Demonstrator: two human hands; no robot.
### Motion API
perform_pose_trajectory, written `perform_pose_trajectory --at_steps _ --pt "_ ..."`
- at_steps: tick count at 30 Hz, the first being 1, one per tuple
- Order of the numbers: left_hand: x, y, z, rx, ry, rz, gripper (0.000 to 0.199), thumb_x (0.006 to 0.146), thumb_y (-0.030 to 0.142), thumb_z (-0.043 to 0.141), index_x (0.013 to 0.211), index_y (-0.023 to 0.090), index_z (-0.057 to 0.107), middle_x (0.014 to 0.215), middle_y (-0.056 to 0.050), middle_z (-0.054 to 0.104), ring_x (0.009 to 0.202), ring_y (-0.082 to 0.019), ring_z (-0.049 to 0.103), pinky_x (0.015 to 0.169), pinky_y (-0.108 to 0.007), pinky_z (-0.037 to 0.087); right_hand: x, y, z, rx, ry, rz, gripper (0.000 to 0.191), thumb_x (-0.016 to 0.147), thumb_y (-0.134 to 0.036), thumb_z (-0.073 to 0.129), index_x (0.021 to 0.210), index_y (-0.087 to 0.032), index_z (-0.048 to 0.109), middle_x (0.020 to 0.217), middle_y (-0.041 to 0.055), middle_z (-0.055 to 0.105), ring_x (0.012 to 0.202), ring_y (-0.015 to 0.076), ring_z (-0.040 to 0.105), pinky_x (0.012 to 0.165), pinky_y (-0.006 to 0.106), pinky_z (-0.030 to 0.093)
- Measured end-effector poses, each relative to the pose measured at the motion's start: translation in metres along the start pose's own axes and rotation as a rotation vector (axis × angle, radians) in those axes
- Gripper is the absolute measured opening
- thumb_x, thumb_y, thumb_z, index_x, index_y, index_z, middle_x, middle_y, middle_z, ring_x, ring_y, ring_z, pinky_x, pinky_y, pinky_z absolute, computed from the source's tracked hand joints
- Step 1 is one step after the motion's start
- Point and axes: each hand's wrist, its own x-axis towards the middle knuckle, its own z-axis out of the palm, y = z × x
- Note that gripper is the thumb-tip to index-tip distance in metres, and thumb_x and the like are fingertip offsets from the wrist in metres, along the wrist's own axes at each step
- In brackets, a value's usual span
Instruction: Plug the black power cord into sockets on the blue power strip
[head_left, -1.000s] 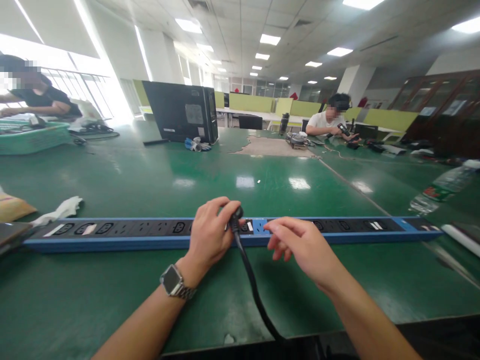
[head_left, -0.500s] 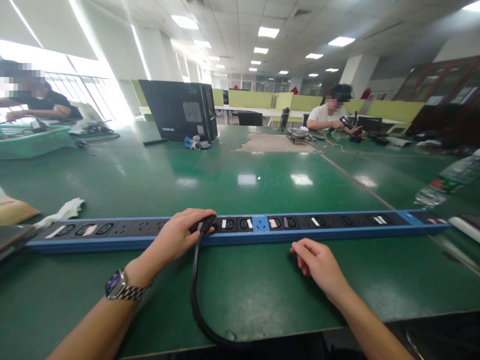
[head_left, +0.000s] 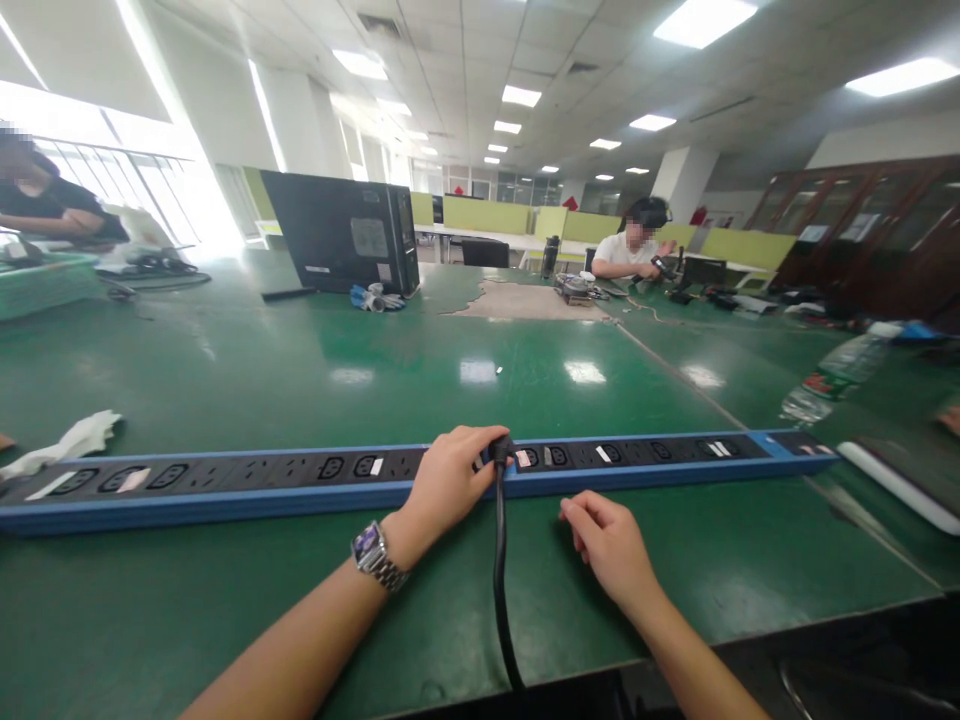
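Note:
A long blue and black power strip lies across the green table. My left hand, with a metal-band watch at the wrist, grips a black plug at the strip, close to its blue middle section. From the plug a thick black cable hangs down over the table's near edge. My right hand is just in front of the strip, right of the cable, fingers curled together and nothing visible in them.
A black computer case stands at the back, gloves beside it. A plastic bottle and a white-edged flat object are at the right. Crumpled tissue lies left. Two people sit across the table.
My left hand has moved right along the strip with the plug and cable, from left of the blue middle section to beside it. The view has shifted somewhat; my right hand keeps its curled pose.

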Motion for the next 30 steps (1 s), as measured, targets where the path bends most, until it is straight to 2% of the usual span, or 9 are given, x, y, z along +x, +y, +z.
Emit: perform_pose_trajectory --at_steps 4,9,12,14,17,21,24,27,30 --pt "0.002 -0.005 -0.002 -0.067 -0.049 0.072 0.029 0.086 0.025 0.062 0.115 0.023 0.065 0.111 -0.005 0.072 0.105 -0.023 0.062 0.092 -0.038 0.049 0.012 -0.022 0.010 0.203 0.018 0.146 0.040 0.077 -0.054 0.064 0.064 -0.016 0.058 0.042 -0.0050 0.047 0.034 0.0075 0.041 0.035 0.019 0.027" --pt "0.003 -0.008 -0.006 -0.075 -0.063 0.092 0.035 0.081 0.014 0.057 0.113 0.024 0.067 0.108 -0.005 0.071 0.103 -0.023 0.060 0.092 -0.038 0.049 0.025 -0.067 0.043 0.203 -0.227 0.327 0.052 0.087 -0.061 0.052 0.066 -0.014 0.059 0.043 -0.0003 0.056 0.030 0.0078 0.049 0.030 0.015 0.027" --pt "0.005 -0.009 -0.004 -0.021 -0.089 0.054 0.039 0.079 0.010 0.055 0.114 0.023 0.067 0.108 -0.005 0.071 0.102 -0.023 0.060 0.091 -0.039 0.049 0.025 -0.080 0.063 0.224 -0.350 0.423 0.052 0.091 -0.060 0.048 0.069 -0.014 0.060 0.045 0.0009 0.059 0.029 0.0079 0.049 0.029 0.015 0.031" --pt "0.004 -0.010 -0.003 0.015 -0.127 0.067 0.040 0.080 0.011 0.056 0.117 0.023 0.065 0.110 -0.005 0.071 0.103 -0.024 0.059 0.091 -0.039 0.049 0.024 -0.080 0.073 0.298 -0.359 0.497 0.048 0.093 -0.056 0.047 0.073 -0.014 0.061 0.047 -0.0003 0.060 0.029 0.0073 0.048 0.030 0.016 0.034" --pt "-0.001 -0.015 -0.005 0.057 -0.181 0.120 0.052 0.082 0.018 0.061 0.133 0.022 0.054 0.122 -0.006 0.066 0.113 -0.025 0.056 0.097 -0.041 0.046 0.022 -0.077 0.077 0.439 -0.267 0.537 0.040 0.092 -0.047 0.050 0.073 -0.014 0.061 0.045 -0.0034 0.056 0.029 0.0058 0.045 0.032 0.015 0.034" --pt "-0.008 -0.019 -0.004 0.153 -0.198 0.081 0.081 0.074 0.044 0.074 0.143 0.018 0.040 0.135 -0.012 0.058 0.121 -0.031 0.052 0.102 -0.047 0.041 0.019 -0.087 0.047 0.640 -0.109 0.378 0.036 0.088 -0.042 0.056 0.064 -0.016 0.054 0.036 -0.0092 0.039 0.025 0.0035 0.031 0.030 0.015 0.022" --pt "-0.010 -0.019 -0.002 0.224 -0.203 0.081 0.066 0.078 0.045 0.072 0.134 0.019 0.051 0.132 -0.010 0.060 0.119 -0.030 0.054 0.103 -0.047 0.039 0.019 -0.092 0.001 0.672 -0.063 0.304 0.040 0.089 -0.048 0.053 0.062 -0.017 0.053 0.034 -0.0100 0.034 0.024 0.0037 0.027 0.030 0.016 0.020" --pt "-0.011 -0.017 0.000 0.251 -0.197 0.090 0.059 0.080 0.045 0.070 0.132 0.021 0.053 0.130 -0.009 0.061 0.116 -0.029 0.054 0.102 -0.046 0.039 0.027 -0.078 -0.039 0.565 -0.035 0.420 0.045 0.093 -0.046 0.046 0.058 -0.018 0.049 0.033 -0.0092 0.031 0.024 0.0042 0.026 0.031 0.017 0.018" --pt "-0.011 -0.017 0.001 0.259 -0.192 0.087 0.058 0.080 0.045 0.069 0.131 0.022 0.054 0.130 -0.009 0.060 0.116 -0.029 0.054 0.102 -0.045 0.039 0.039 -0.055 -0.054 0.497 -0.076 0.535 0.047 0.095 -0.044 0.044 0.056 -0.017 0.049 0.033 -0.0090 0.030 0.024 0.0042 0.025 0.032 0.017 0.018"
